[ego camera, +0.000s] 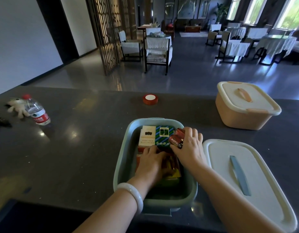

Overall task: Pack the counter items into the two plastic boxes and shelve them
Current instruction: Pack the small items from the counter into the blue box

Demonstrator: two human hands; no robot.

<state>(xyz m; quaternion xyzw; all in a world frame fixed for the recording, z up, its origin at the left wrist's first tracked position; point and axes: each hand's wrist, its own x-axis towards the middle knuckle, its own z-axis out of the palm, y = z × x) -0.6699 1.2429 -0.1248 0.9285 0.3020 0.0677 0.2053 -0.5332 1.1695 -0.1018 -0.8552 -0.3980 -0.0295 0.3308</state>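
Here, both hands are down inside the open green plastic box, which sits on the dark counter right in front of the person. The right hand curls around a bundle of red batteries (two or three of them, wrapped together), holding them at the box's right side, just over the rim and beside a green-and-blue striped packet. The left hand, with a pale bangle on its wrist, lies lower in the middle of the box on top of red and yellow packets; its fingertips are hidden among them, so I cannot tell whether it grips one or only presses on them. A cream cigarette pack lies at the far left of the box, touching the striped packet.

The box's white lid with a blue handle lies flat on the counter just to the right of the box, next to the right forearm. Farther back on the right stands the pink plastic box, its lid on. A red roll of tape rests near the counter's far edge, well apart from both hands. Off to the left stand a water bottle and a small white plush toy, touching each other.
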